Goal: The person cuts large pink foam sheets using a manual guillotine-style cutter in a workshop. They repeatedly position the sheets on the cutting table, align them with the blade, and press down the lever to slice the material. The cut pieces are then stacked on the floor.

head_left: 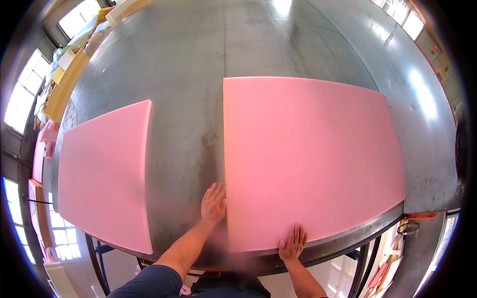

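A large pink foam sheet [313, 159] lies flat on a grey metal table [186, 74], in front of me and to the right. My left hand [214, 202] rests on the metal against the sheet's left edge, its fingers stretched out and pointing away from me. At the sheet's near edge, my right hand [293, 242] lies flat with the fingers extended, partly over the pink foam. Neither hand grips anything. A smaller pink foam sheet [107, 179] lies apart on the left, with a strip of bare metal between the two.
Yellowish foam blocks [67, 92] and other pieces are stacked past the table's left side. More pink pieces [45, 136] stand beyond the left edge. The table's curved near edge [348, 233] runs close before me. At right, an orange part [420, 216] sits below the tabletop.
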The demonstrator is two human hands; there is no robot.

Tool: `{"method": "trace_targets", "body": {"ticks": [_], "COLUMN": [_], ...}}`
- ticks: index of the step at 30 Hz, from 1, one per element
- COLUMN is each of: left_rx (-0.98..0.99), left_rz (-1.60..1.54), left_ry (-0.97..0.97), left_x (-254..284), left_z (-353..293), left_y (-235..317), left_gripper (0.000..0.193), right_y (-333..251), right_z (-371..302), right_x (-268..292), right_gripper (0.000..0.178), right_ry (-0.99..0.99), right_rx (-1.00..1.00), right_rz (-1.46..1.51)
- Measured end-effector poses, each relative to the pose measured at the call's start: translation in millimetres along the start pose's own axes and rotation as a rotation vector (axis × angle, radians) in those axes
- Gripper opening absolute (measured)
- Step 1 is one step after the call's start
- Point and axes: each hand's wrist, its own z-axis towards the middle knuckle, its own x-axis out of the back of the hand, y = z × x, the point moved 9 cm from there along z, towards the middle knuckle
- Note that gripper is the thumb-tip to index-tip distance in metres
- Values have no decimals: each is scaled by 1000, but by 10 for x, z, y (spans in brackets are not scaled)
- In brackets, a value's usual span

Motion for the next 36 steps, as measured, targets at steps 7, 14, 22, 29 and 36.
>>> {"method": "trace_targets", "body": {"ticks": [7, 14, 22, 29, 36], "left_rx": [-14, -23, -13, -5, -19], "left_rz": [12, 28, 35, 26, 37], "left_ry": [11, 27, -18, -48, -46], "left_x": [-6, -90, -169, -270, -315], "left_z": [90, 141, 215, 271, 329], "left_y": [4, -14, 22, 81, 84], "left_gripper": [40, 40, 41, 42, 43], "right_y": [-18, 29, 78, 205, 259], "right_z": [81, 131, 199, 236, 299], "right_x": [53, 27, 48, 27, 3], "right_gripper": [66, 67, 66, 67, 65], "right_ry": [31, 26, 1, 9, 12], "right_rx": [9, 1, -8, -30, -28], "right_rz": [0, -16, -2, 4, 5]}}
